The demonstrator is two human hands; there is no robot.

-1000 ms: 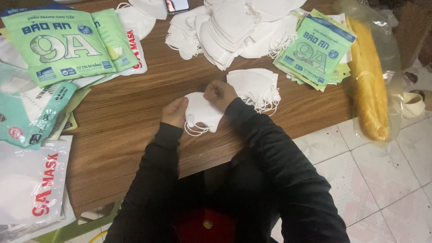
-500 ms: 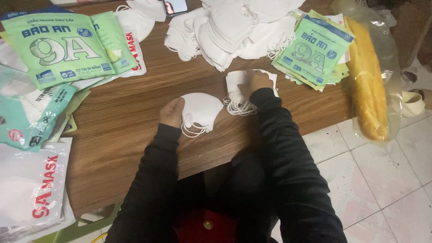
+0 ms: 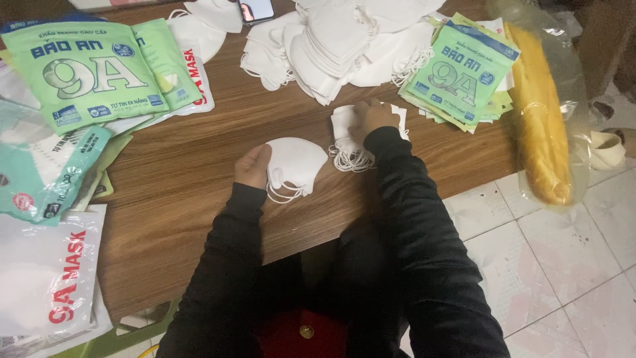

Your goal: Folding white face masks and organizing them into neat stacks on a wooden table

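Our left hand [image 3: 253, 166] pinches a folded white mask [image 3: 295, 161] near the table's [image 3: 199, 199] front edge, right hand's [image 3: 372, 117] fingers pressed onto a small mask stack [image 3: 344, 126] mid-table — light, soft, floppy, best gripped at the fold, not the loops; the green pouches [image 3: 83, 73] look flat, contents unclear.

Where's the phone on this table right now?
In the head view, the phone lies at the table's far edge, left of the big pile of white masks.
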